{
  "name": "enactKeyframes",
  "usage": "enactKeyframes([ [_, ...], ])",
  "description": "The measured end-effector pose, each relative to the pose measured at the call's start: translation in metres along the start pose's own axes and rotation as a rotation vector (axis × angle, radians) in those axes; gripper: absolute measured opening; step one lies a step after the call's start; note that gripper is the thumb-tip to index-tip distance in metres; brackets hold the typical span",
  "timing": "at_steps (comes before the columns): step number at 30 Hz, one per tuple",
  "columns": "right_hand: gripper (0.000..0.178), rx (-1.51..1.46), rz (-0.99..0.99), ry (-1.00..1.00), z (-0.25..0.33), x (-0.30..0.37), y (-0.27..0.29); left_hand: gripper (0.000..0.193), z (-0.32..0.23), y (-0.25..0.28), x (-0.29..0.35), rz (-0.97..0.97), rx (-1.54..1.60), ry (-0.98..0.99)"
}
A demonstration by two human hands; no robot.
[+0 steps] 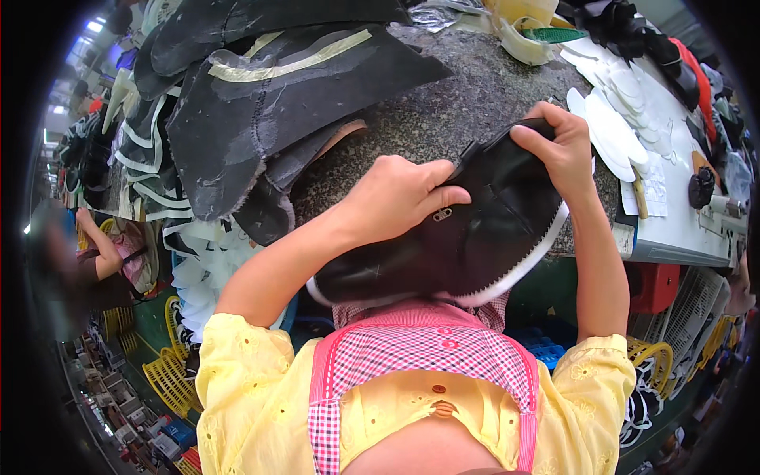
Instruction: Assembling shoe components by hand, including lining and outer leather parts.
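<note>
A black leather boot upper (495, 237) with a small metal zip pull and a zigzag-cut, white-edged lower rim hangs in front of my apron, over the table's near edge. My left hand (400, 198) pinches its upper edge near the zip pull, thumb and forefinger closed on the leather. At the far right corner my right hand (562, 146) grips the same piece, the thumb on the near side and fingers curled over the edge. Between the two hands the leather is stretched out and slightly creased. Its underside is hidden.
Black upper pieces (269, 111), some with tan tape strips, are stacked at the left of the speckled grey tabletop (412, 111). White insole-shaped pieces (609, 134) lie at the right, near a yellow tub (526, 16). Yellow baskets (170, 380) stand below left, near another person's arm (103, 245).
</note>
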State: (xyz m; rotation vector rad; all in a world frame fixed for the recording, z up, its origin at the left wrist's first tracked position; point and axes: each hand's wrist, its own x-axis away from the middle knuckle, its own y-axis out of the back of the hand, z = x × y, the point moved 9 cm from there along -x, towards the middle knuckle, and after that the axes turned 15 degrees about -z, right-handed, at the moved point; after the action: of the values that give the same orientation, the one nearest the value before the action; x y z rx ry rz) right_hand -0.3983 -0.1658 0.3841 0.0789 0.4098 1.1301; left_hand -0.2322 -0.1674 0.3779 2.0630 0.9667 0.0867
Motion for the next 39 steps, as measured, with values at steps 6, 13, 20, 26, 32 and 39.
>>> enactKeyframes([
  [6, 0.03, -0.135, -0.241, -0.031, -0.031, 0.007, 0.004, 0.03, -0.03, -0.006, 0.007, 0.036, 0.133, -0.164],
  [13, 0.035, 0.459, -0.105, 0.595, 0.035, 0.001, -0.015, 0.029, 0.007, -0.019, -0.007, 0.242, 0.053, -0.097],
  [20, 0.04, 0.32, 0.448, 0.562, 0.031, 0.038, -0.049, 0.037, 0.012, -0.005, 0.011, 0.44, 0.238, -0.068],
  [26, 0.048, 0.598, 0.432, 0.709, 0.043, 0.055, -0.071, 0.027, 0.034, -0.012, 0.03, 0.161, 0.057, -0.015],
  [32, 0.025, 0.454, 0.291, 0.398, 0.026, 0.049, -0.071, 0.023, 0.031, 0.043, 0.016, -0.306, 0.077, -0.012],
  [39, 0.014, 0.055, 0.259, 0.276, 0.041, 0.052, -0.057, 0.015, 0.032, 0.028, 0.023, -0.52, 0.46, 0.123],
])
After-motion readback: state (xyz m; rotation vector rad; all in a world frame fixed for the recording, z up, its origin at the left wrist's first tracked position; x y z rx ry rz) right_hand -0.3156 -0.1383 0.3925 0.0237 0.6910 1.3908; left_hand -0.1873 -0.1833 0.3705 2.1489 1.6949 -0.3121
